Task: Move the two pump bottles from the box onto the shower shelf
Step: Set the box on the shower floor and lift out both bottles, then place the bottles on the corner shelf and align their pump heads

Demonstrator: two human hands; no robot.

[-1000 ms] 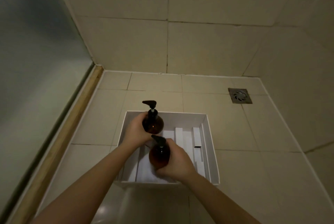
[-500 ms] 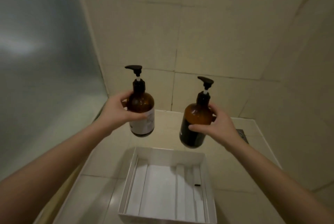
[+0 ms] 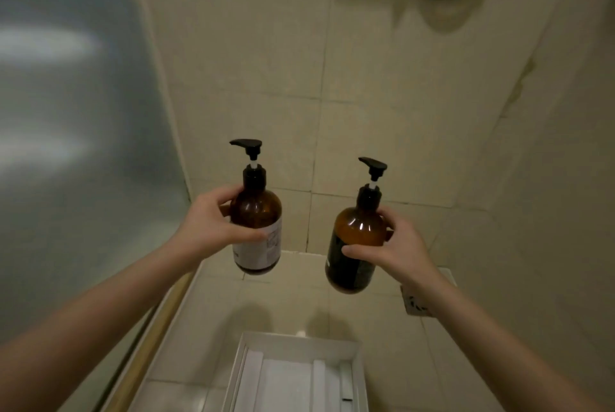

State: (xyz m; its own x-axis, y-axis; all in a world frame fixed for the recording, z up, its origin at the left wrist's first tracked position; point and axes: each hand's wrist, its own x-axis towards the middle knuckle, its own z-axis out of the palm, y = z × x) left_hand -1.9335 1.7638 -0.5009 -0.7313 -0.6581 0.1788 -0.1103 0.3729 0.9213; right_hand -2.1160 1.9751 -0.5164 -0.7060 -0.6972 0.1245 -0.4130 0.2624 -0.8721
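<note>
As hands grip both, bottles [image 3: 256, 222] hang above box [image 3: 299, 345]

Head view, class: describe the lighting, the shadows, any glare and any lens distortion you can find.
Head view: dim, yellowish light; the two pump bottles cast soft shadows on the floor tiles just beyond the white box; pale glare streaks smear the frosted panel at left; wide-angle distortion bends the wall lines and stretches the forearms; edges look soft.
</note>
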